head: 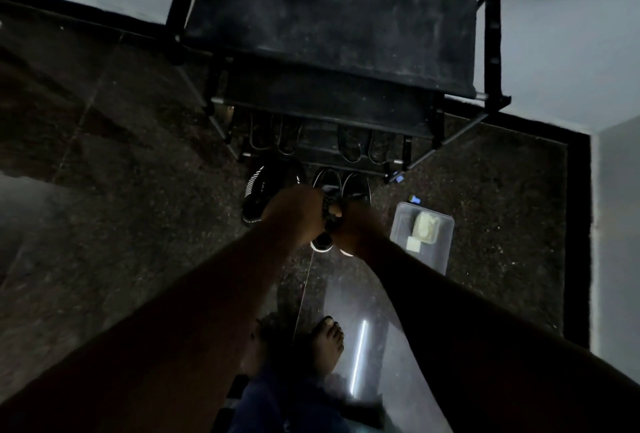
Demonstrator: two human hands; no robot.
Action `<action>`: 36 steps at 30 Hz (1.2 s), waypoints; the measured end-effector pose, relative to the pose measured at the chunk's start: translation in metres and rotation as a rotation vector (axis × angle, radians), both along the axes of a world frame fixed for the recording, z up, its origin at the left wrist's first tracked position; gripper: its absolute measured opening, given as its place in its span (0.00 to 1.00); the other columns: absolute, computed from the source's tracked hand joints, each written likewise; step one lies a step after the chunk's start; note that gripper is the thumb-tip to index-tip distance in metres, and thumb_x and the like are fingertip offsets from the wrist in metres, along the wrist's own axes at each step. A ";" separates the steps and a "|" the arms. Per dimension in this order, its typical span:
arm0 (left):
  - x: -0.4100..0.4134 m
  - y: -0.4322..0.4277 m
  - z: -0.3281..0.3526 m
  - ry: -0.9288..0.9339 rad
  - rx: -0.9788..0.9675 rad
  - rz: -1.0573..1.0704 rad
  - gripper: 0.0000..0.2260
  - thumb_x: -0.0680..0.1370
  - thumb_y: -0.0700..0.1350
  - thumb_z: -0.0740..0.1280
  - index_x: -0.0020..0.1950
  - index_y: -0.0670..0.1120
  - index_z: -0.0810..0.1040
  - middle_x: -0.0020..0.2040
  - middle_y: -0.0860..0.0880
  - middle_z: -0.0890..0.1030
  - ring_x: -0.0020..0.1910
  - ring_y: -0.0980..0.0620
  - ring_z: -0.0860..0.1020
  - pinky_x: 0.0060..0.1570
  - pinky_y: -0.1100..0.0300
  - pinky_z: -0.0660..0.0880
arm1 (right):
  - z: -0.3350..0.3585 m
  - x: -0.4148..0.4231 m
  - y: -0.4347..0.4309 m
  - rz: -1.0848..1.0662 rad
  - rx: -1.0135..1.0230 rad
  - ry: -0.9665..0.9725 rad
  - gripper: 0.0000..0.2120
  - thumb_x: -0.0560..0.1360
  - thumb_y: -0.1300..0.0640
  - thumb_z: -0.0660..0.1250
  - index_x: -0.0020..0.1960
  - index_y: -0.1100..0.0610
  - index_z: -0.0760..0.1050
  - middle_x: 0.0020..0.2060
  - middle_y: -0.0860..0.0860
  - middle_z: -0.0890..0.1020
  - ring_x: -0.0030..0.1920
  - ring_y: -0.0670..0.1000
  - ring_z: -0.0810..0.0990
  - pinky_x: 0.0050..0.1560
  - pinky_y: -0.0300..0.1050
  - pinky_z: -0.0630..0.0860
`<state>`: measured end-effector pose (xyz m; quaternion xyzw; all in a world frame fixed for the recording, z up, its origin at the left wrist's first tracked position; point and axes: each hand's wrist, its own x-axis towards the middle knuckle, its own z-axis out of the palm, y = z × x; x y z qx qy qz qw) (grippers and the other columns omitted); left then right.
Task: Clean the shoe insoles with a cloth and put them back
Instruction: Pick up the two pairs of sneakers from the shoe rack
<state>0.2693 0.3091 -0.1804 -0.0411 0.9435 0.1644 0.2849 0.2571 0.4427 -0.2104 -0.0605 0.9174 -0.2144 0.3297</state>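
Note:
In dim light, a pair of dark shoes stands on the floor in front of a shoe rack: the left shoe (325,183) and the right shoe (356,188). Both my hands meet over the left shoe. My left hand (294,214) and my right hand (356,228) grip a dark insole (332,214) between them, fingers curled around it. The shoe's light heel edge (320,245) shows below my hands. A pale cloth (427,226) lies in a clear plastic box (433,259) just right of my right hand.
A black shoe rack (329,30) stands against the wall with more shoes (349,145) on its low shelf. A black shoe with white stripes (258,193) lies left of the pair. My bare foot (327,342) stands on the glossy dark floor below.

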 end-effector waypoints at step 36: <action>0.071 -0.071 -0.026 0.114 0.078 0.158 0.26 0.80 0.48 0.68 0.77 0.47 0.70 0.68 0.41 0.79 0.67 0.38 0.77 0.67 0.46 0.74 | 0.017 0.040 -0.057 0.205 -0.015 0.083 0.16 0.78 0.62 0.67 0.65 0.62 0.76 0.60 0.61 0.82 0.61 0.63 0.80 0.61 0.54 0.77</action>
